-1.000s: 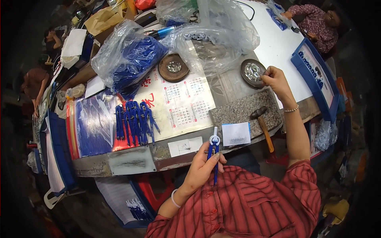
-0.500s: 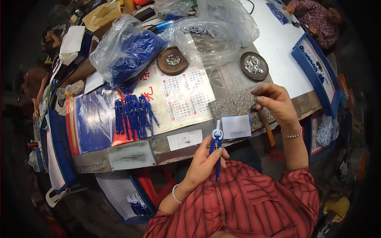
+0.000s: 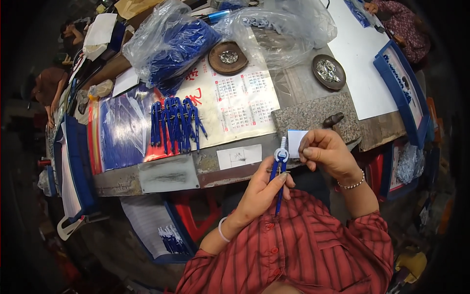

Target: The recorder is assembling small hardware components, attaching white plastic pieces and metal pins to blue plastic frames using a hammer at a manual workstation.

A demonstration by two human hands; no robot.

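My left hand (image 3: 259,193) grips a blue drawing compass (image 3: 281,157) with a pale grey-white ribbed top, held upright at the table's front edge, its legs pointing down toward my shirt. To its right, my right hand (image 3: 330,151) is closed in a pinch close to the compass head; whatever sits between the fingertips is too small to make out. Behind that hand, a hammer (image 3: 334,119) rests on a speckled stone slab (image 3: 303,117), its handle hidden. Several blue compass bodies (image 3: 174,122) lie in a row at left.
Two round dishes of small metal parts, one (image 3: 213,61) at centre and one (image 3: 329,87) at right, stand behind. A clear bag of blue parts (image 3: 183,46) lies at back left. Blue trays (image 3: 409,117) hang at the sides. Another person (image 3: 404,29) sits far right.
My right hand has come down and left from above the stone slab to beside the compass head. The left hand still holds the compass. The whole view has shifted slightly.
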